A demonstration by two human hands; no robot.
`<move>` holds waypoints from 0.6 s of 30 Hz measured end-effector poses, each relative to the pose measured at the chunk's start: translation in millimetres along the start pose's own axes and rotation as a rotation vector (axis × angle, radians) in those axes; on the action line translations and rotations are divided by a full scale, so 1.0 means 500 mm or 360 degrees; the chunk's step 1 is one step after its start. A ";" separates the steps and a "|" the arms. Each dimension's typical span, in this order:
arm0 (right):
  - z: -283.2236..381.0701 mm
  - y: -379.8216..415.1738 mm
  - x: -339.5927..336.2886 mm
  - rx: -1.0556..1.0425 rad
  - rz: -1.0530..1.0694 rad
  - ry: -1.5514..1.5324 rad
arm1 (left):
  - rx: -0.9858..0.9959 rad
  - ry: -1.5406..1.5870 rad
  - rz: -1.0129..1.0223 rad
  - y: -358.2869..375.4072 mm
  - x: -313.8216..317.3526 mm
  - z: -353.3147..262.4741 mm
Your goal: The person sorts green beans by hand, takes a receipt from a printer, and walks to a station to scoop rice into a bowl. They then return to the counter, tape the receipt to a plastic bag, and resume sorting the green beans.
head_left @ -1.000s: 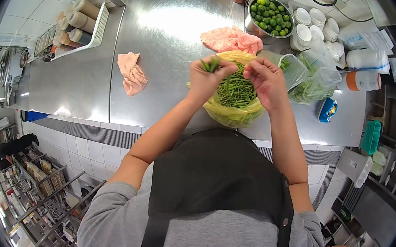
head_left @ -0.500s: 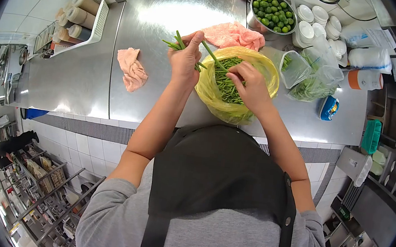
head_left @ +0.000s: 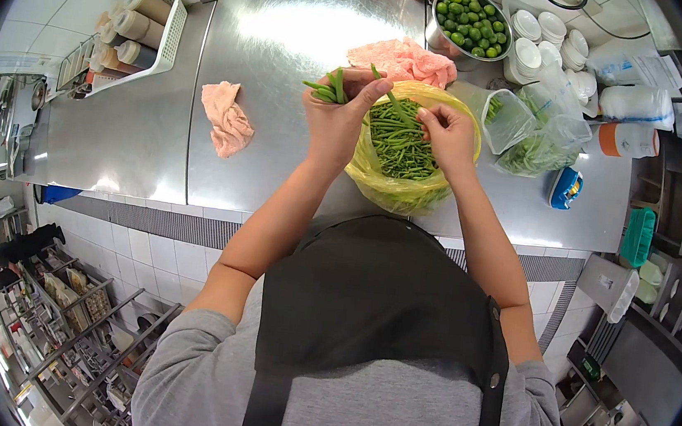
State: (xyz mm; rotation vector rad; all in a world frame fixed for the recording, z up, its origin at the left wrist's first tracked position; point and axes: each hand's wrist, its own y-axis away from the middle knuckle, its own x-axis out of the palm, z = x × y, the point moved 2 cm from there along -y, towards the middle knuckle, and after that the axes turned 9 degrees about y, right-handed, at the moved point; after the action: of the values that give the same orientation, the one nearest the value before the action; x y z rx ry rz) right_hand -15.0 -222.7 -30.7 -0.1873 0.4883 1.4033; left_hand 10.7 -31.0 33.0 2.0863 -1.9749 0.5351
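My left hand point(head_left: 336, 121) is closed around several green beans point(head_left: 330, 91), whose ends stick out to the left. Its thumb and forefinger also grip one longer green bean point(head_left: 399, 108), which slants down to the right. At that bean's lower end, my right hand point(head_left: 451, 144) pinches with thumb and forefinger; the exact contact is hard to make out. Both hands are above a yellow plastic bag point(head_left: 377, 190), open at the top. Inside it lies a heap of short green bean pieces point(head_left: 398, 148).
Behind the bag lies a pink cloth point(head_left: 403, 58); a second pink cloth point(head_left: 227, 119) is at left. Limes fill a metal bowl point(head_left: 432, 38). To the right are clear bags of greens point(head_left: 539, 142), stacked white dishes point(head_left: 528, 54) and a blue packet point(head_left: 565, 188). Sauce bottles point(head_left: 140, 28) stand in a white basket point(head_left: 168, 41).
My left hand has moved right and slightly down, turning with its beans. My right hand has shifted a little to the right. Both are now closer together over the bag.
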 end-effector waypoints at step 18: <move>-0.020 -0.034 0.079 -0.0932 0.0263 0.1023 | -0.1225 0.0295 -0.0189 0.032 -0.032 0.136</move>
State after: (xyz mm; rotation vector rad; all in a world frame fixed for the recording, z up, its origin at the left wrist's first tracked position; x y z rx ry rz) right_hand 2.9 -194.1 -59.4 -1.1160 0.6104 1.6110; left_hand 1.7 -44.9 -37.0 1.5788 -1.5814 -0.0656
